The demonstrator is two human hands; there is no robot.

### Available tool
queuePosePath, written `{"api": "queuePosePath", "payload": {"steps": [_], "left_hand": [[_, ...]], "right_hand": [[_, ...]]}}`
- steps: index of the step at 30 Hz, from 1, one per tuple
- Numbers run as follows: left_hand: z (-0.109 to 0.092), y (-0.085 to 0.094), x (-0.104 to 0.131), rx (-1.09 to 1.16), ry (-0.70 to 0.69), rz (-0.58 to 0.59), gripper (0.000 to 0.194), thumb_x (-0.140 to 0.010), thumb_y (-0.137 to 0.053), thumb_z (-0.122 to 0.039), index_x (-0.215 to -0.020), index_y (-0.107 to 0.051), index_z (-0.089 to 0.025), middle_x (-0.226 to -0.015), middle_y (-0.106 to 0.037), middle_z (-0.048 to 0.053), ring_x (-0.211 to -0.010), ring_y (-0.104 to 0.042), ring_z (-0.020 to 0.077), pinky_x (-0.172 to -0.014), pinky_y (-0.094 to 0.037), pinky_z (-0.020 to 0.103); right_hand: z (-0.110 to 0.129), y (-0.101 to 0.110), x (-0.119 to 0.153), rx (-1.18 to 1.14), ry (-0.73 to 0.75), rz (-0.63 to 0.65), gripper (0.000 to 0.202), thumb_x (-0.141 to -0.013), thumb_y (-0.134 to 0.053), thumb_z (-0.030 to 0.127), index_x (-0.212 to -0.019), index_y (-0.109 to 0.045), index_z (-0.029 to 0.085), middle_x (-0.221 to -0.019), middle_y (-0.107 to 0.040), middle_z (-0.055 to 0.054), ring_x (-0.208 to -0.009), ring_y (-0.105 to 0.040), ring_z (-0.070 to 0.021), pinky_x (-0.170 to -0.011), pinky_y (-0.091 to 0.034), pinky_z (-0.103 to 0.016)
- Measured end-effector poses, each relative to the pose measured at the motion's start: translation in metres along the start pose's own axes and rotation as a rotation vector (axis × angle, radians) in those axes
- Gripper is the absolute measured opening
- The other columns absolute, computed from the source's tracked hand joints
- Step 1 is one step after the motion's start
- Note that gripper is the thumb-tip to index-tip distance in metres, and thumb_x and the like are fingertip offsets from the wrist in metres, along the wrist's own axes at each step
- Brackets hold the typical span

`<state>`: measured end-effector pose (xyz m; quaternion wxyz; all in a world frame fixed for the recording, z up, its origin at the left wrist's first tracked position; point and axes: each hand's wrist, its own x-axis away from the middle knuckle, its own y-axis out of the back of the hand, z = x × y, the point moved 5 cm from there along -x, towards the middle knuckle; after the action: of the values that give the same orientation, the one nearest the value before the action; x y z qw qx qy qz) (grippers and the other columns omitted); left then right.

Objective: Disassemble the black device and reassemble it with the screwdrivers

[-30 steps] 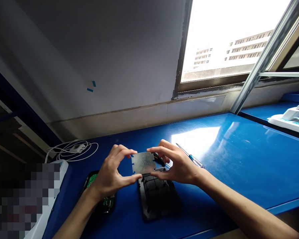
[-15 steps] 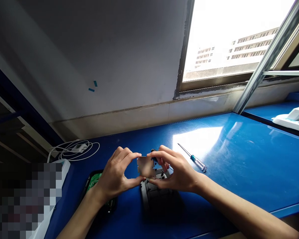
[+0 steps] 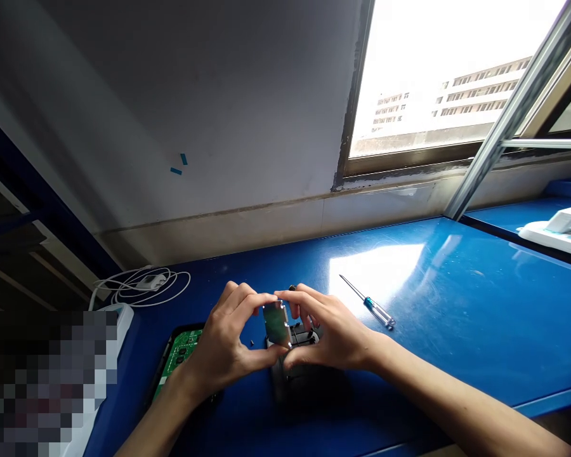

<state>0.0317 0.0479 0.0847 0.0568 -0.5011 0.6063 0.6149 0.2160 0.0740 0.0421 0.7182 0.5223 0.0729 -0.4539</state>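
Note:
Between my two hands, a thin, shiny metal plate is held up and tilted, with a greenish reflection on its face. My left hand pinches it by the top and bottom edges near its left side. My right hand has fingertips at the top edge and the thumb by the lower right corner. Below the plate lies a black plastic housing, partly covered by my right hand. Left of it, a green circuit board sits in a black casing, partly hidden by my left forearm.
A screwdriver with a clear and blue handle lies on the blue table to the right. A tiny dark piece is beside my left thumb. A coiled white cable lies at the back left; a white power strip is far right.
The plate has turned and looks narrower, its face going from pale brown to greenish. My hands have shifted slightly with it, and more of the circuit board shows.

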Motion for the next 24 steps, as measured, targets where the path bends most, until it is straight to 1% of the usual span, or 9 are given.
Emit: {"api": "queuePosePath", "payload": {"steps": [3, 6, 8, 10, 12, 15, 19, 24], "left_hand": [[-0.004, 0.001, -0.001, 0.041, 0.018, 0.006, 0.059, -0.076, -0.093, -0.021, -0.126, -0.061, -0.025, -0.094, -0.064, -0.002, -0.081, -0.056, 0.0197, -0.076, -0.047, 0.032], [-0.007, -0.002, -0.001, 0.080, 0.023, 0.026, 0.065, -0.073, -0.096, -0.022, -0.127, -0.060, -0.026, -0.096, -0.064, -0.002, -0.081, -0.057, 0.0194, -0.080, -0.047, 0.034], [-0.008, -0.004, 0.000, 0.090, 0.031, 0.032, 0.065, -0.073, -0.096, -0.022, -0.127, -0.059, -0.026, -0.096, -0.064, -0.002, -0.081, -0.057, 0.0194, -0.080, -0.047, 0.034], [-0.007, -0.004, 0.001, 0.089, 0.043, 0.025, 0.063, -0.075, -0.095, -0.023, -0.127, -0.060, -0.027, -0.094, -0.063, -0.003, -0.081, -0.057, 0.0195, -0.079, -0.047, 0.034], [-0.005, -0.003, 0.001, 0.086, 0.052, 0.020, 0.060, -0.077, -0.094, -0.025, -0.126, -0.060, -0.028, -0.094, -0.062, -0.002, -0.081, -0.056, 0.0198, -0.079, -0.047, 0.034], [-0.002, -0.001, 0.000, 0.085, 0.063, 0.024, 0.056, -0.079, -0.092, -0.027, -0.125, -0.059, -0.027, -0.095, -0.062, -0.001, -0.083, -0.056, 0.0206, -0.078, -0.047, 0.034], [0.002, 0.000, 0.001, 0.068, 0.073, 0.038, 0.058, -0.079, -0.093, -0.025, -0.125, -0.058, -0.028, -0.097, -0.062, -0.002, -0.084, -0.056, 0.0202, -0.078, -0.047, 0.034], [0.009, 0.001, 0.002, 0.037, 0.094, 0.059, 0.059, -0.077, -0.092, -0.020, -0.124, -0.058, -0.028, -0.100, -0.062, -0.002, -0.087, -0.057, 0.0208, -0.080, -0.048, 0.035]], "right_hand": [[-0.003, -0.007, 0.000, -0.031, -0.055, 0.067, 0.079, -0.081, -0.085, 0.061, -0.143, -0.053, 0.024, -0.099, -0.065, -0.002, -0.064, -0.056, -0.0119, -0.055, -0.051, -0.025], [-0.002, -0.011, 0.000, -0.044, -0.056, 0.055, 0.064, -0.082, -0.086, 0.045, -0.134, -0.058, 0.022, -0.097, -0.064, -0.001, -0.066, -0.056, -0.0126, -0.062, -0.053, -0.027], [-0.002, -0.012, 0.000, -0.055, -0.052, 0.036, 0.055, -0.083, -0.085, 0.039, -0.130, -0.060, 0.022, -0.094, -0.063, 0.000, -0.064, -0.054, -0.0113, -0.062, -0.053, -0.027], [-0.004, -0.011, 0.000, -0.064, -0.062, 0.024, 0.055, -0.083, -0.085, 0.039, -0.129, -0.061, 0.022, -0.093, -0.061, 0.001, -0.061, -0.051, -0.0098, -0.057, -0.050, -0.025], [-0.006, -0.008, 0.000, -0.061, -0.069, 0.015, 0.060, -0.081, -0.088, 0.043, -0.131, -0.061, 0.023, -0.094, -0.061, 0.001, -0.059, -0.049, -0.0088, -0.052, -0.047, -0.023], [-0.007, 0.000, -0.002, -0.018, -0.073, 0.003, 0.061, -0.078, -0.090, 0.045, -0.129, -0.062, 0.025, -0.095, -0.061, 0.001, -0.057, -0.048, -0.0076, -0.050, -0.045, -0.022], [-0.006, 0.010, -0.004, 0.061, -0.066, -0.004, 0.060, -0.077, -0.090, 0.041, -0.128, -0.064, 0.025, -0.096, -0.061, 0.000, -0.061, -0.051, -0.0088, -0.053, -0.046, -0.022], [-0.009, 0.016, -0.005, 0.112, -0.066, 0.033, 0.059, -0.078, -0.090, 0.037, -0.129, -0.063, 0.024, -0.098, -0.060, 0.000, -0.065, -0.055, -0.0102, -0.057, -0.049, -0.024]]}}
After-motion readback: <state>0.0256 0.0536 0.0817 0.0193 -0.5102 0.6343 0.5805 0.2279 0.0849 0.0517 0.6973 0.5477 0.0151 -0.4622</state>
